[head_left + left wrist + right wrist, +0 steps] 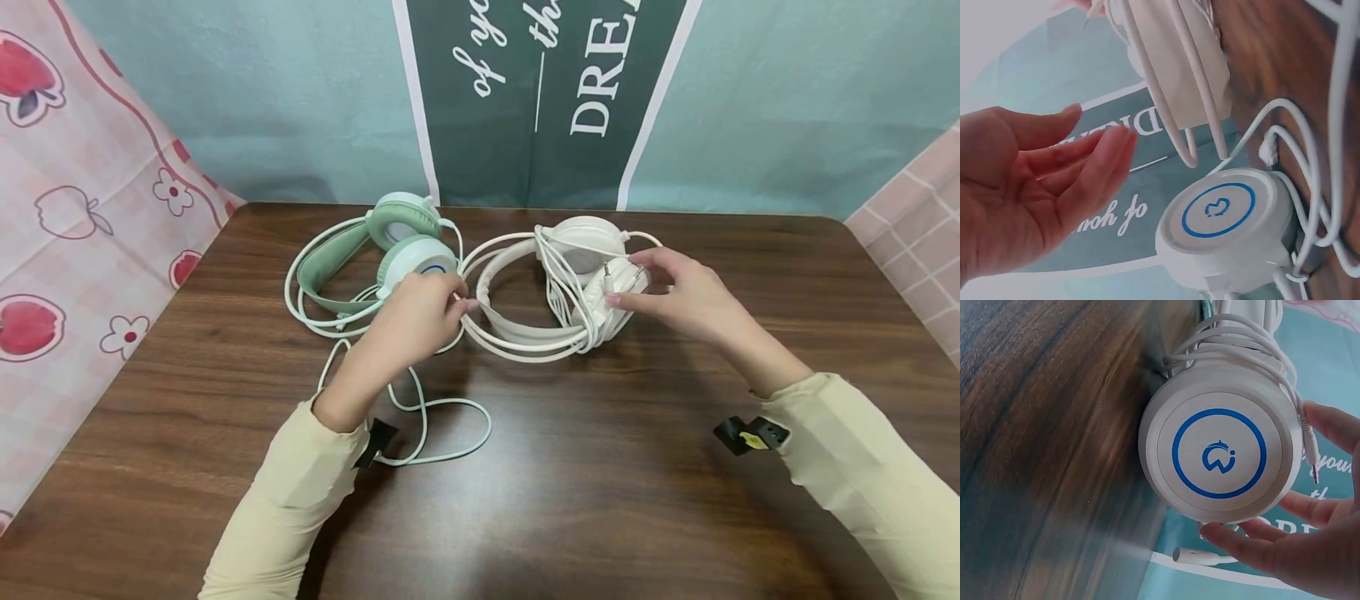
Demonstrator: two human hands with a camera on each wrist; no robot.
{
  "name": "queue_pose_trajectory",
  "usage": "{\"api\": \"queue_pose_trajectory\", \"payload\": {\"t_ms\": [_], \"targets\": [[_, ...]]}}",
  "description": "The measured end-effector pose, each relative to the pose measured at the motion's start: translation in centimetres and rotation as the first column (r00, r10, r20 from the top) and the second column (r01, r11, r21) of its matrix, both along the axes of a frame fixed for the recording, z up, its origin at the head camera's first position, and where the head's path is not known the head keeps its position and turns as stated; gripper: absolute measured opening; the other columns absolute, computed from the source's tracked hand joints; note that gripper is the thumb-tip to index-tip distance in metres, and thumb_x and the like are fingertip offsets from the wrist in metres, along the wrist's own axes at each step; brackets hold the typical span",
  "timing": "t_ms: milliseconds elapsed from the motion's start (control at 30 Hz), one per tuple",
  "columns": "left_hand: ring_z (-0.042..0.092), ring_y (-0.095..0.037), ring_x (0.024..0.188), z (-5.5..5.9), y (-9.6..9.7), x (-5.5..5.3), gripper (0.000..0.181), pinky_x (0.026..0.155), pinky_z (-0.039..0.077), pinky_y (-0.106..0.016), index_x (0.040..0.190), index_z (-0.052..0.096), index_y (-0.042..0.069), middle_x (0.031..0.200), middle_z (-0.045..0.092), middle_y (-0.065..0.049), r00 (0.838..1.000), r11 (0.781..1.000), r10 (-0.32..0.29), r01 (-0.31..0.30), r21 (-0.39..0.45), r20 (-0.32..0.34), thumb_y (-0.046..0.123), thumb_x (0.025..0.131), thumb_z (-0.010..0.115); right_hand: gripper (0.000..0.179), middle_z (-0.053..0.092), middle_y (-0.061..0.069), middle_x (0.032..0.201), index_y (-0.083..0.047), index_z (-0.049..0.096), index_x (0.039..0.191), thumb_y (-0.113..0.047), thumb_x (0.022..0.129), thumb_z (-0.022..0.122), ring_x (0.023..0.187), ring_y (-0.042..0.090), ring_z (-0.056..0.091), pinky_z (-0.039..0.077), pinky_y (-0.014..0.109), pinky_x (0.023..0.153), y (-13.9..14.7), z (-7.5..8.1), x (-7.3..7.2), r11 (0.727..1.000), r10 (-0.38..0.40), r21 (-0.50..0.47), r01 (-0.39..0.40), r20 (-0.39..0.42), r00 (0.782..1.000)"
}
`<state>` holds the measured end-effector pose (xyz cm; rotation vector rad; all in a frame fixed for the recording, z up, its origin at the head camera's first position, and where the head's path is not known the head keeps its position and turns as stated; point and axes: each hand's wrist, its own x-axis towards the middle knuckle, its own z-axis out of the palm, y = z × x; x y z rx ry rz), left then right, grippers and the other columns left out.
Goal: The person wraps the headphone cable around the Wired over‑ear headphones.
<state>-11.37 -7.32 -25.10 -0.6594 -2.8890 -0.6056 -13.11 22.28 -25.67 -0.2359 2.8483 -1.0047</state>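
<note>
White headphones [585, 237] lie at the back middle of the table, their cable wound round the headband in loops. My right hand [686, 296] grips the nearer ear cup [1219, 456], thumb on one side and fingers under the other rim. Beside that thumb a cable plug [1311, 447] sticks out. Just left of them lie green and white headphones [322, 267]. Over their front ear cup [1222, 212] hovers my left hand [420, 317]; in the left wrist view its fingers are loosely bent and nothing is between them.
A thin pale cable [450, 457] trails in loose loops in front of the green headphones. The brown wooden table [570, 500] ends at a teal cloth backdrop [765, 125]. A pink patterned cloth [82, 250] hangs at the left. A small microphone [1197, 556] shows below the white ear cup.
</note>
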Motion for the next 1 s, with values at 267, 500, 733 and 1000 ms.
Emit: {"api": "queue_pose_trajectory", "payload": {"t_ms": [267, 500, 733, 1000], "targets": [[0.053, -0.023, 0.059, -1.4, 0.6, -0.3, 0.032, 0.06, 0.044, -0.038, 0.058, 0.053, 0.009, 0.056, 0.051, -0.003, 0.989, 0.992, 0.011, 0.008, -0.123, 0.15, 0.019, 0.089, 0.057, 0.066, 0.047, 0.023, 0.124, 0.0, 0.048, 0.125, -0.037, 0.076, 0.071, 0.109, 0.035, 0.048, 0.035, 0.049, 0.088, -0.6, -0.3, 0.1, 0.999, 0.021, 0.047, -0.017, -0.078, 0.997], [0.053, -0.024, 0.058, -1.9, 1.5, -0.5, 0.03, 0.058, 0.043, -0.038, 0.06, 0.05, 0.009, 0.054, 0.047, -0.003, 0.989, 0.991, -0.032, 0.049, -0.122, 0.141, 0.016, 0.089, 0.056, 0.065, 0.05, 0.024, 0.119, 0.002, 0.049, 0.123, -0.037, 0.076, 0.07, 0.106, 0.035, 0.049, 0.035, 0.049, 0.086, 0.1, -0.5, 0.2, 0.997, -0.01, 0.075, 0.018, -0.109, 0.994], [0.06, -0.029, 0.067, -2.0, 2.2, -0.7, 0.022, 0.062, 0.045, -0.041, 0.071, 0.055, 0.006, 0.061, 0.055, -0.007, 0.988, 0.985, -0.075, 0.095, -0.144, 0.137, 0.018, 0.09, 0.055, 0.065, 0.054, 0.024, 0.111, 0.001, 0.048, 0.123, -0.042, 0.078, 0.067, 0.102, 0.035, 0.05, 0.035, 0.047, 0.082, 2.3, -0.8, -0.6, 0.994, -0.078, 0.074, 0.086, -0.098, 0.992], [0.06, -0.026, 0.071, -2.2, 1.5, -0.5, 0.019, 0.066, 0.046, -0.04, 0.087, 0.058, 0.001, 0.065, 0.056, -0.006, 0.985, 0.974, -0.097, 0.124, -0.19, 0.144, 0.02, 0.089, 0.057, 0.071, 0.051, 0.027, 0.11, 0.003, 0.044, 0.125, -0.049, 0.08, 0.062, 0.102, 0.039, 0.046, 0.034, 0.05, 0.081, 5.7, -0.8, -1.7, 0.98, -0.172, 0.086, 0.18, -0.088, 0.981]]}}
